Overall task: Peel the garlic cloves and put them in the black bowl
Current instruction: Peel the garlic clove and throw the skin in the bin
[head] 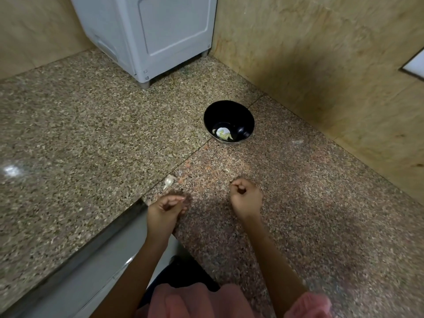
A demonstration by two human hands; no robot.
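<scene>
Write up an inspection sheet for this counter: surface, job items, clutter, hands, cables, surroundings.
Surface: speckled granite counter, with a seam running diagonally and a glare spot at far left.
Job's things: black bowl upright near the right wall, with pale peeled garlic at its bottom; one garlic clove, seemingly still in its skin, lies just beyond the left hand.
Clutter: a small skin flake beside the clove.
Hands: left hand and right hand are over the counter with fingers curled; I cannot tell whether either holds anything.
Cables: nothing seen.
Surroundings: white appliance in the back corner; beige tiled walls.
</scene>
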